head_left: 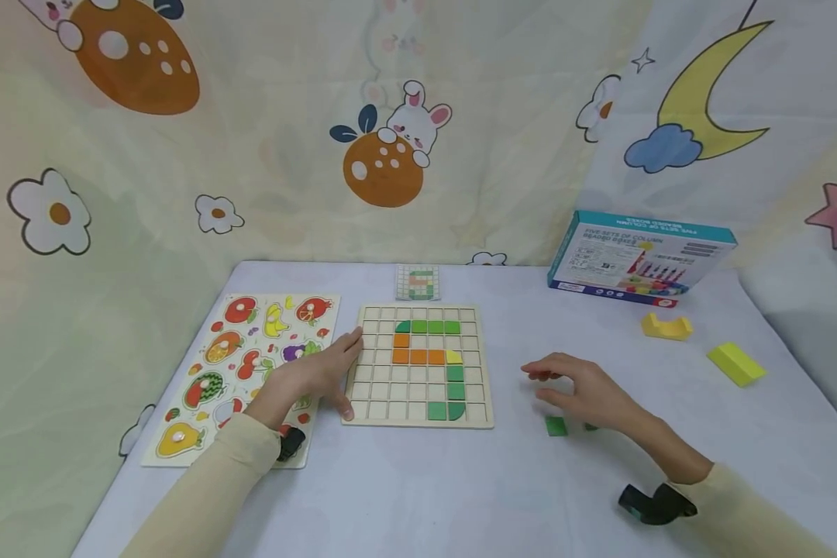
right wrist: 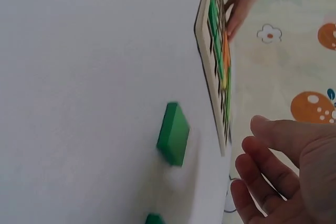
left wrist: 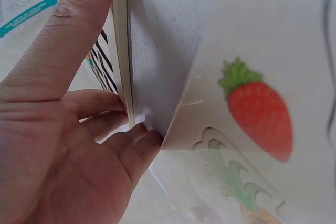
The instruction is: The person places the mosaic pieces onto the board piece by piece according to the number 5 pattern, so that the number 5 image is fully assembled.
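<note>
A wooden grid board [head_left: 384, 391] lies flat mid-table, with green, orange and yellow tiles forming an angular path on it. My left hand [head_left: 314, 380] rests along the board's left edge, fingers farther up and thumb near the lower corner. In the left wrist view, the thumb and fingertips touch the board's rim. To the right of the board, my right hand [head_left: 586, 391] hovers over the table, fingers loosely bent and nothing between them. Just below it are a green square tile [head_left: 556, 426] and a second green tile [head_left: 590, 427], partly hidden by the hand.
A fruit puzzle board [head_left: 223, 463] lies under the left forearm. Behind the grid board is a small pattern card [head_left: 418, 283]. At the back right stands a printed box [head_left: 635, 260], with a yellow arched block [head_left: 667, 330] and a yellow-green block [head_left: 736, 364] nearer.
</note>
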Demonstrator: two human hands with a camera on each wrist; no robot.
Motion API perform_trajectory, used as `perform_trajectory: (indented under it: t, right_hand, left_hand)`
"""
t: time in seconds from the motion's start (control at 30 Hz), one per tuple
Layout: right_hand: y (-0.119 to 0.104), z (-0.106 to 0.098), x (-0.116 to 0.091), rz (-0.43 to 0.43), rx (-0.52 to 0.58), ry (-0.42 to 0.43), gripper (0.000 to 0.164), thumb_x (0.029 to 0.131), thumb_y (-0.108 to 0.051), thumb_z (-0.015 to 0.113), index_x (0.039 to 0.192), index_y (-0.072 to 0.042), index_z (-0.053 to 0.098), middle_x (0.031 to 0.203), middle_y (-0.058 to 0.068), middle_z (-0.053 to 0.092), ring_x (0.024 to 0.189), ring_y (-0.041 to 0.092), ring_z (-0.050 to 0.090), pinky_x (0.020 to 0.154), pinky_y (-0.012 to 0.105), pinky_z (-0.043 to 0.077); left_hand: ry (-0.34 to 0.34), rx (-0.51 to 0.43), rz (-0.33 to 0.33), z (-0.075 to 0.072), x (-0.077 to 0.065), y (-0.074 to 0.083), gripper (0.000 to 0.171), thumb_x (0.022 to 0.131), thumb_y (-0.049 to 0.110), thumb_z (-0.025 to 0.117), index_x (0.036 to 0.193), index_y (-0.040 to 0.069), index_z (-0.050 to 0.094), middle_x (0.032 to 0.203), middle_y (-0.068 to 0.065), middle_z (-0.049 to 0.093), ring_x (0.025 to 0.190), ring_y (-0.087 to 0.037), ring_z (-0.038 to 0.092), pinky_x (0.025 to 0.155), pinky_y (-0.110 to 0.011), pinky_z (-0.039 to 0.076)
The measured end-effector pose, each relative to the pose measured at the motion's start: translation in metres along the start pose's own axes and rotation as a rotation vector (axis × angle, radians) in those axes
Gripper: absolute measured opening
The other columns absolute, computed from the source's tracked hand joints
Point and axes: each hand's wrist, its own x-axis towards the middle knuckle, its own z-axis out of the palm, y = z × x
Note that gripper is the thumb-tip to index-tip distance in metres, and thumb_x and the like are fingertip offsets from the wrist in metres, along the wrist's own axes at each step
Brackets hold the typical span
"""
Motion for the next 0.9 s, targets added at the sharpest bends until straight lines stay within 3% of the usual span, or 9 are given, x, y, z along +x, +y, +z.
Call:
perform_trajectory:
  t: [0.13,0.3,0.57,0.77,0.9]
  right_hand:
    - [0.015,-0.007,-0.021,0.021,-0.032,-0.067,0.042,0.084,-0.016,0.074,0.125,-0.015,0.064,0.114,-0.003,0.068,0.099,0.015,0.061,0.086,0.031,0.056]
    - [0.02,0.0,-0.037,0.02,-0.09,-0.116,0.043,0.082,-0.022,0.077,0.123,-0.017,0.066,0.118,-0.006,0.066,0.106,0.011,0.059,0.091,0.027,0.054]
    - [0.015,0.005,-0.038,-0.002,-0.102,-0.075,0.04,0.081,-0.014,0.077,0.119,-0.013,0.067,0.111,-0.005,0.068,0.097,0.007,0.059,0.086,0.025,0.054]
    - [0.014,0.009,-0.037,0.015,-0.107,-0.043,0.048,0.08,-0.011,0.077,0.125,-0.014,0.063,0.106,-0.008,0.066,0.093,0.005,0.059,0.082,0.023,0.055]
    - [0.009,0.009,-0.03,0.004,-0.1,-0.016,0.051,0.079,-0.009,0.078,0.127,-0.014,0.062,0.104,-0.009,0.066,0.094,0.007,0.06,0.084,0.027,0.057]
  left_hand:
    - [0.005,0.008,0.004,0.0,-0.001,0.0,0.122,0.065,0.036,0.089,0.156,0.007,0.013,0.165,-0.008,-0.003,0.152,-0.031,0.004,0.118,-0.048,0.028]
    - [0.011,0.016,0.006,-0.001,-0.001,-0.001,0.122,0.065,0.036,0.089,0.156,0.006,0.014,0.165,-0.009,-0.003,0.152,-0.032,0.004,0.118,-0.049,0.027]
    - [0.0,0.002,0.003,-0.001,-0.001,0.0,0.121,0.065,0.036,0.089,0.156,0.006,0.014,0.165,-0.008,-0.003,0.152,-0.032,0.004,0.118,-0.049,0.027]
    - [0.004,0.008,0.001,0.0,0.0,0.0,0.122,0.064,0.037,0.089,0.156,0.006,0.014,0.165,-0.008,-0.002,0.152,-0.032,0.005,0.118,-0.049,0.028]
    - [0.003,0.0,0.001,0.0,-0.001,0.001,0.122,0.064,0.037,0.089,0.156,0.006,0.014,0.165,-0.009,-0.003,0.152,-0.032,0.005,0.118,-0.049,0.027]
